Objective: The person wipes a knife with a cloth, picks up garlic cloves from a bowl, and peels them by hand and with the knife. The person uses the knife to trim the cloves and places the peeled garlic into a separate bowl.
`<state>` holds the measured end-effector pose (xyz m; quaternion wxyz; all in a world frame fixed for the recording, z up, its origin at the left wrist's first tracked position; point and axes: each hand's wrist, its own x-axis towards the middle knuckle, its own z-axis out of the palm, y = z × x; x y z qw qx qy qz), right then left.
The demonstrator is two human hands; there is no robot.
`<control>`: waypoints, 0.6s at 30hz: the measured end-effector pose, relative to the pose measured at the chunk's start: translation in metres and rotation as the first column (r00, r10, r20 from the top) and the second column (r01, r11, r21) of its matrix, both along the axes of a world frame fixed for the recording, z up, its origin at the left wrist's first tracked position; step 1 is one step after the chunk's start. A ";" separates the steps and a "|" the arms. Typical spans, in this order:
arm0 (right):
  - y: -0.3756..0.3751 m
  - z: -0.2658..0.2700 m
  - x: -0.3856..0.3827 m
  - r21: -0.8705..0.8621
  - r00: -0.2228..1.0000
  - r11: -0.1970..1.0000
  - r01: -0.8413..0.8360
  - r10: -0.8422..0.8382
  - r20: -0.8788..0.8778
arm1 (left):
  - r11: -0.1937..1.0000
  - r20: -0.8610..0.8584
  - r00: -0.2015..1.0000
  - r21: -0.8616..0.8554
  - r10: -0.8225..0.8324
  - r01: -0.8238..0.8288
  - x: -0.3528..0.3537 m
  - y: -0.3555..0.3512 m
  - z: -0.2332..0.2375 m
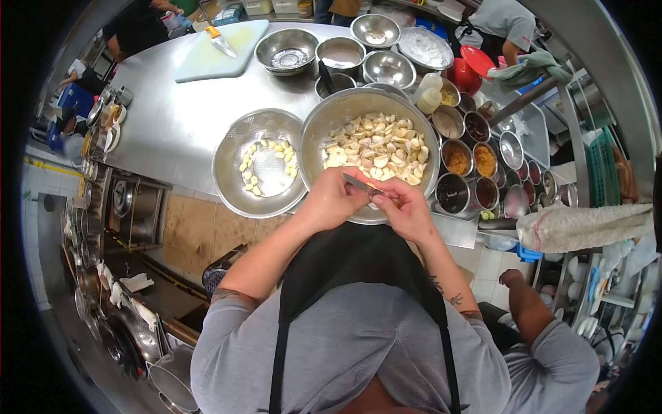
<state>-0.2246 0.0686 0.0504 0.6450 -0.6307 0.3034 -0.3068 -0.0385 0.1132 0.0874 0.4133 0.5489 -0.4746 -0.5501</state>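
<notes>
Both my hands meet over the near rim of a large metal bowl heaped with unpeeled garlic cloves. My left hand is closed around a small knife, whose dark blade points toward the right fingertips. Pinched between the fingers of my right hand is a pale garlic clove, mostly covered by the fingers. Just left of the bowl stands a perforated metal colander with peeled garlic cloves scattered around its bottom.
Metal bowls and a cutting board with an orange-handled knife occupy the table's far side. Several containers of sauces and seasonings crowd the right. A person's arm is close behind on the right; other people stand across the table.
</notes>
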 end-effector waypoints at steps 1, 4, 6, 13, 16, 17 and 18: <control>0.001 -0.001 0.001 -0.003 1.000 1.000 0.013 -0.013 0.000 | 1.000 0.026 1.000 0.003 0.000 0.000 0.000 0.000 -0.001; 0.006 -0.004 0.005 0.033 0.999 0.998 0.044 -0.044 0.011 | 1.000 0.112 0.994 -0.022 0.011 -0.008 0.002 0.002 -0.005; 0.007 -0.005 0.007 0.054 0.997 0.996 0.068 -0.070 0.025 | 0.996 0.180 0.983 -0.085 0.031 -0.016 0.001 0.003 -0.011; 0.014 -0.002 0.014 0.157 0.980 0.973 0.171 -0.184 0.071 | 0.992 0.096 0.994 -0.118 0.059 -0.048 0.001 0.004 -0.027; 0.009 0.002 0.009 0.277 0.978 0.951 0.134 -0.172 0.119 | 0.984 -0.020 0.999 -0.177 0.030 -0.033 0.000 -0.003 -0.026; 0.008 0.003 0.008 0.319 0.976 0.941 0.112 -0.165 0.144 | 0.981 -0.034 0.999 -0.191 0.022 -0.028 0.002 -0.005 -0.029; 0.009 0.005 0.008 0.370 0.972 0.921 0.119 -0.185 0.148 | 0.978 -0.047 0.999 -0.205 0.014 -0.023 0.003 -0.006 -0.031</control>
